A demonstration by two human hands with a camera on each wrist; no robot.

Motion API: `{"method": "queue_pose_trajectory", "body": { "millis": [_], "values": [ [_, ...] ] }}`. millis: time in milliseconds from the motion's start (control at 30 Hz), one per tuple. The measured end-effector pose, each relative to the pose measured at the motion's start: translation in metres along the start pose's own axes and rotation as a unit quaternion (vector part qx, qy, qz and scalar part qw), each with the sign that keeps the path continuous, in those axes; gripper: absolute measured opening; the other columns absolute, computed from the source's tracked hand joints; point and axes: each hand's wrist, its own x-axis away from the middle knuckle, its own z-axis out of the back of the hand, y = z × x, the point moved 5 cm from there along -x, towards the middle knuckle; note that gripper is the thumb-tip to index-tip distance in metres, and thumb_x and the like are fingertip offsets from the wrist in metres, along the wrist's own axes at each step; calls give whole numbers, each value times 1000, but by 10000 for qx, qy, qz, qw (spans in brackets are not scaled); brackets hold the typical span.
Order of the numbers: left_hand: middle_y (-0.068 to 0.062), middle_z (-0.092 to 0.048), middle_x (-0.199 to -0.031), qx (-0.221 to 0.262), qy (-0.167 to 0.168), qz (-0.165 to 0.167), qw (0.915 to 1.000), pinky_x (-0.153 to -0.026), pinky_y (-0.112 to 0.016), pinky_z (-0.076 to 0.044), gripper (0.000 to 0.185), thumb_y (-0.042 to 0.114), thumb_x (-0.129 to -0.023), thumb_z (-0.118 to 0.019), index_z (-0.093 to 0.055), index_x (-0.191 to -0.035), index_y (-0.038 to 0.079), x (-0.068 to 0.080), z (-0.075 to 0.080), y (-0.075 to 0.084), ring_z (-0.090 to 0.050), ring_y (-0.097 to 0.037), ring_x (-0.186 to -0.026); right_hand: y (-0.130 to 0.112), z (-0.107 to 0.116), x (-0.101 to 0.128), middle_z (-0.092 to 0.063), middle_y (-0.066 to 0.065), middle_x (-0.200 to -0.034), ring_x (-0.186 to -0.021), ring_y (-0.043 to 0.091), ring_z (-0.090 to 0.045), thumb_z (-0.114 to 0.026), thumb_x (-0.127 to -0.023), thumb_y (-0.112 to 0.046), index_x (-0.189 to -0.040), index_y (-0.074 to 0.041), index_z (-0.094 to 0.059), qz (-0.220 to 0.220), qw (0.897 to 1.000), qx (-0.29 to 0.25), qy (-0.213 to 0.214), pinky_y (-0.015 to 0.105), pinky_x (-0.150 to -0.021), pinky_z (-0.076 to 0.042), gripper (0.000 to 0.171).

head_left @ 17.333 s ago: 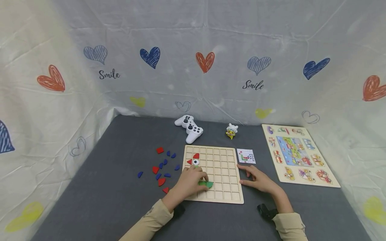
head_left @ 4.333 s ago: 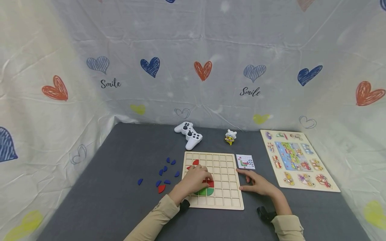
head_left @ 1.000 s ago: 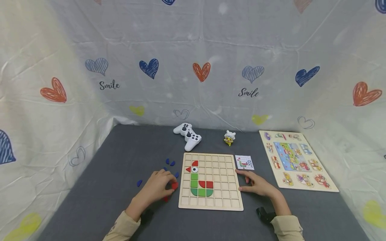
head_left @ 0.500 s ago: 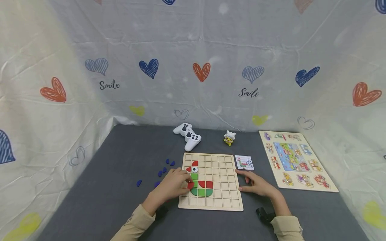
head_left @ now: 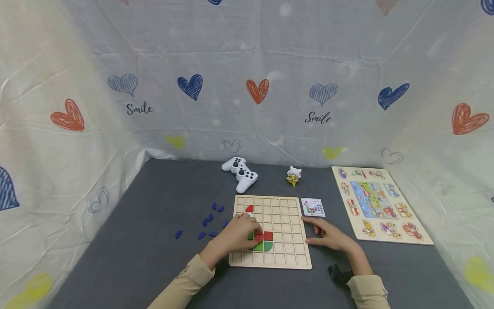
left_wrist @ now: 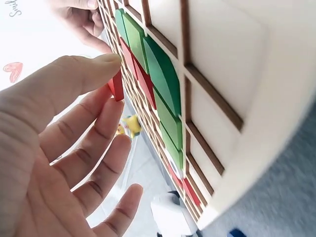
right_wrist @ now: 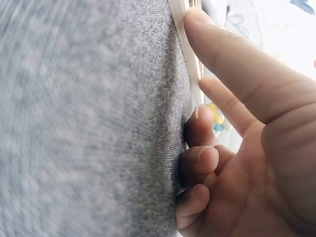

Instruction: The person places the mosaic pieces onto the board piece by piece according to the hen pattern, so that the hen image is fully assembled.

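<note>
My left hand (head_left: 238, 234) is over the lower left part of the wooden grid board (head_left: 285, 260). It pinches a red quarter-circle piece (left_wrist: 116, 87) between thumb and fingers, just above the board in the left wrist view. Set in the grid are green pieces (left_wrist: 160, 74), a red square (head_left: 268, 236) and another red piece (left_wrist: 144, 84). A red quarter piece (head_left: 249, 209) sits higher up; the white eye piece is mostly covered by my left hand. At the board's right edge, my right hand (head_left: 329, 234) touches the rim with thumb and index finger, its other fingers bent.
Several blue half-round pieces (head_left: 210, 217) lie left of the board. A pattern card (head_left: 313, 207) is at its right. Behind stand a white game controller (head_left: 241, 174) and a small figurine (head_left: 293, 176). A picture puzzle board (head_left: 382, 206) lies far right.
Over the last second, my left hand has carried the red quarter-circle piece rightwards from the table onto the board area. Earlier, green and red pieces were added to the grid. My right hand has stayed put.
</note>
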Motion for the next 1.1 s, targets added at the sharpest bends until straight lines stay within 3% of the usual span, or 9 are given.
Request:
{"method": "queue_pose_trajectory", "body": {
  "millis": [667, 1100],
  "values": [
    [12, -60, -88, 67, -34, -127, 9999, -79, -33, -41, 16, 32, -79, -72, -69, -93, 26, -30, -7, 18, -50, -7, -86, 0, 1, 0, -40, 4, -80, -57, 3, -29, -72, -80, -29, -137, -4, -43, -56, 10000, 5, 35, 19, -50, -30, 69],
    [14, -60, -85, 67, -310, -35, 9995, -82, -34, -40, 19, 36, -78, -73, -70, -95, 28, -47, -23, 22, -48, -5, -84, 0, 0, 0, -41, 4, -81, -57, 3, -30, -72, -80, -29, -137, -5, -43, -86, 10000, 28, 12, 19, -51, -30, 68]
  ]
}}
